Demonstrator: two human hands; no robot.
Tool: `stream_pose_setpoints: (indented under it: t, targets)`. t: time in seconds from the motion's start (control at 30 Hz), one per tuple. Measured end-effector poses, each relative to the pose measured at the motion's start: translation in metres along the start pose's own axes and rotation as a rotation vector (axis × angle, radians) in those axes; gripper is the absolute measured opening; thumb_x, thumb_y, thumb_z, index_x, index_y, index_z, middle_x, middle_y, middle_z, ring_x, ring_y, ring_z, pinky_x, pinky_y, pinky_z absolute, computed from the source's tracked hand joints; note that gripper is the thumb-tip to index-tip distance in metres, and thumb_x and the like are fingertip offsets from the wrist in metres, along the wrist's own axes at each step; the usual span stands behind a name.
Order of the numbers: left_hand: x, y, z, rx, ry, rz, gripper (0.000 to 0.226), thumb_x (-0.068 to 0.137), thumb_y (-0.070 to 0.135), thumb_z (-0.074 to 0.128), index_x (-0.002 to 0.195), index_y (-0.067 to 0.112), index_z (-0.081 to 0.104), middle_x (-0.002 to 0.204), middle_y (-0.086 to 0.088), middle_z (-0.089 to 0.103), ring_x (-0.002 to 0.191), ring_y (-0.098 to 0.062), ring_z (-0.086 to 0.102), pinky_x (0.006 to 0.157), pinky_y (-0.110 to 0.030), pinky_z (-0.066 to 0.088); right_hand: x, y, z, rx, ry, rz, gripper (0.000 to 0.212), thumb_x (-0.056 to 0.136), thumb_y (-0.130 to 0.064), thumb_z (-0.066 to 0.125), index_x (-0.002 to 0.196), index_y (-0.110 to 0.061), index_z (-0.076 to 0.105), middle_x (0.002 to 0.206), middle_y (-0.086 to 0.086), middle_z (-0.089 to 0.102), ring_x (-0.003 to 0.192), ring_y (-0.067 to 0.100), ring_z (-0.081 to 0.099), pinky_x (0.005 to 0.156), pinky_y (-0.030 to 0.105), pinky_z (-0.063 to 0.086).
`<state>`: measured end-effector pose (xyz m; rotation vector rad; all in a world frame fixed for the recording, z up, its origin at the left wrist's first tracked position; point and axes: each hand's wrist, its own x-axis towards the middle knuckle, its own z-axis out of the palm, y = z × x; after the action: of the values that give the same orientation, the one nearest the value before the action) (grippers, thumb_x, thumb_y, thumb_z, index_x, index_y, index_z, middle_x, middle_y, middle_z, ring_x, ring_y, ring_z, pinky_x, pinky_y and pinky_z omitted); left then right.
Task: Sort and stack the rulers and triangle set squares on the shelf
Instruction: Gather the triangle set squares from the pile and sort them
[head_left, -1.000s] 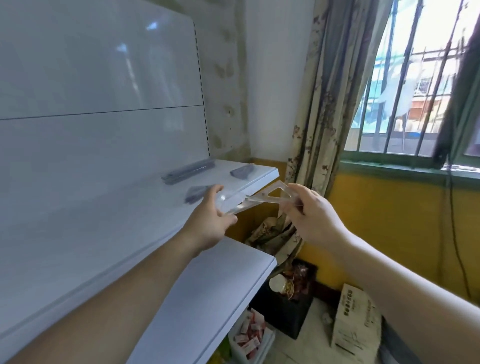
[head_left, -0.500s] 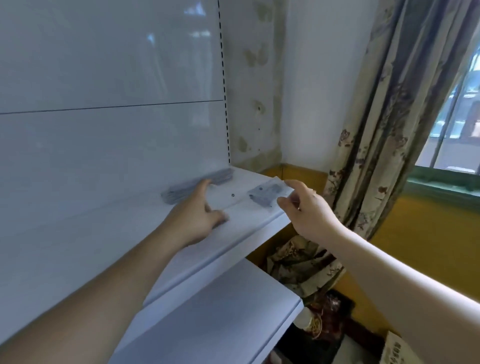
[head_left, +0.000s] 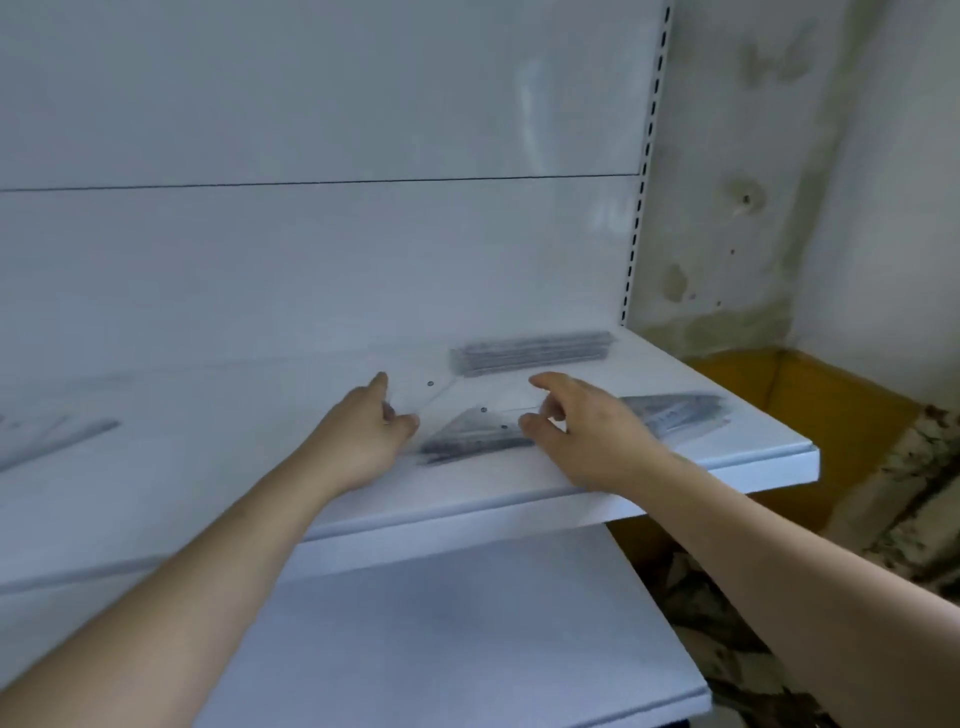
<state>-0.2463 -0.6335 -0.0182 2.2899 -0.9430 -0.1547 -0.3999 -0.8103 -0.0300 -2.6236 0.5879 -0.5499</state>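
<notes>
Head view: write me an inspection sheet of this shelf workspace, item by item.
Surface: white upper shelf, with a lower shelf beneath it.
Job's things: ruler stack at the back; grey set-square pile between the hands; another pile to the right; blurred items far left.
Clutter: nothing seen.
Grippers: left hand and right hand on either side of a faint clear set square; grip unclear.
Cables: nothing seen.
Surroundings: stained wall; patterned curtain at right.
</notes>
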Motion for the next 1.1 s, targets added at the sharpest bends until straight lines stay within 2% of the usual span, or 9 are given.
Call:
stream_pose_setpoints:
  t: [0.13, 0.37, 0.53, 0.6, 0.7, 0.77, 0.93, 1.0, 1.1]
  targets:
    - [-0.005, -0.019, -0.003, 0.063, 0.047, -0.074, 0.060, 0.096, 0.032, 0.046, 0.148, 0.013, 0.022, 0.141, -0.007, 0.043, 0.126, -0.024, 0.044, 0.099, -0.028, 0.031, 0.015, -0.007, 0.008, 0.038, -0.083, -0.029, 0.051, 0.095, -0.047, 0.045, 0.141, -0.026, 0.038, 0.127, -0.005, 0.050, 0.121, 0.013, 0.044, 0.101, 0.027, 0.034]
    - [-0.001, -0.028, 0.002, -0.083, 0.115, -0.096, 0.058, 0.094, 0.031, 0.050, 0.146, 0.017, 0.028, 0.137, -0.002, 0.047, 0.124, -0.022, 0.045, 0.102, -0.031, 0.033, 0.026, -0.006, 0.019, -0.045, -0.166, 0.010, 0.051, 0.093, -0.052, 0.044, 0.138, -0.029, 0.042, 0.139, -0.001, 0.043, 0.127, 0.019, 0.040, 0.109, 0.036, 0.032]
    - [0.001, -0.030, 0.003, -0.154, 0.123, -0.072, 0.053, 0.093, 0.030, 0.052, 0.141, 0.020, 0.035, 0.120, 0.004, 0.050, 0.113, -0.020, 0.049, 0.093, -0.029, 0.035, 0.018, -0.008, 0.018, -0.085, -0.165, -0.031, 0.061, 0.086, -0.065, 0.043, 0.135, -0.029, 0.045, 0.130, -0.003, 0.048, 0.121, 0.017, 0.044, 0.105, 0.037, 0.036]
    - [0.000, -0.029, 0.003, -0.149, 0.114, -0.050, 0.051, 0.092, 0.031, 0.052, 0.140, 0.020, 0.036, 0.119, 0.004, 0.050, 0.112, -0.020, 0.050, 0.092, -0.028, 0.035, 0.016, -0.009, 0.016, -0.109, -0.183, -0.033, 0.064, 0.084, -0.068, 0.044, 0.133, -0.028, 0.046, 0.126, -0.004, 0.048, 0.118, 0.017, 0.044, 0.102, 0.035, 0.037]
    - [-0.001, -0.028, 0.004, -0.116, 0.096, -0.024, 0.050, 0.092, 0.031, 0.053, 0.139, 0.021, 0.037, 0.128, 0.002, 0.052, 0.114, -0.022, 0.051, 0.095, -0.030, 0.037, 0.016, -0.008, 0.015, -0.167, -0.200, -0.041, 0.051, 0.084, -0.069, 0.043, 0.107, -0.025, 0.056, 0.109, -0.004, 0.051, 0.104, 0.017, 0.047, 0.086, 0.031, 0.038]
    - [-0.002, -0.028, 0.004, -0.096, 0.078, -0.010, 0.050, 0.092, 0.032, 0.053, 0.138, 0.022, 0.037, 0.131, 0.002, 0.051, 0.114, -0.022, 0.051, 0.096, -0.032, 0.038, 0.015, -0.008, 0.016, -0.197, -0.199, -0.038, 0.046, 0.088, -0.064, 0.041, 0.093, -0.021, 0.055, 0.098, -0.003, 0.050, 0.096, 0.019, 0.048, 0.081, 0.032, 0.038]
    - [-0.006, -0.026, 0.003, -0.085, 0.057, 0.017, 0.049, 0.092, 0.032, 0.052, 0.138, 0.022, 0.038, 0.133, 0.001, 0.051, 0.114, -0.022, 0.050, 0.096, -0.031, 0.038, 0.016, -0.015, 0.013, -0.282, -0.242, -0.036, 0.049, 0.092, -0.062, 0.034, 0.094, -0.017, 0.054, 0.100, 0.000, 0.048, 0.101, 0.021, 0.048, 0.086, 0.035, 0.039]
    - [-0.008, -0.026, 0.002, -0.097, 0.052, 0.034, 0.049, 0.093, 0.031, 0.052, 0.139, 0.023, 0.037, 0.134, 0.002, 0.050, 0.115, -0.021, 0.050, 0.096, -0.031, 0.038, 0.016, -0.017, 0.010, -0.324, -0.271, -0.033, 0.052, 0.091, -0.064, 0.034, 0.105, -0.017, 0.054, 0.107, 0.001, 0.048, 0.106, 0.022, 0.046, 0.088, 0.035, 0.039]
    - [-0.009, -0.025, 0.002, -0.112, 0.058, 0.075, 0.049, 0.093, 0.029, 0.051, 0.139, 0.023, 0.036, 0.135, 0.001, 0.049, 0.108, -0.018, 0.050, 0.093, -0.029, 0.038, 0.016, -0.018, 0.009, -0.339, -0.282, -0.025, 0.053, 0.091, -0.063, 0.037, 0.111, -0.018, 0.054, 0.109, 0.001, 0.046, 0.109, 0.022, 0.046, 0.085, 0.033, 0.037]
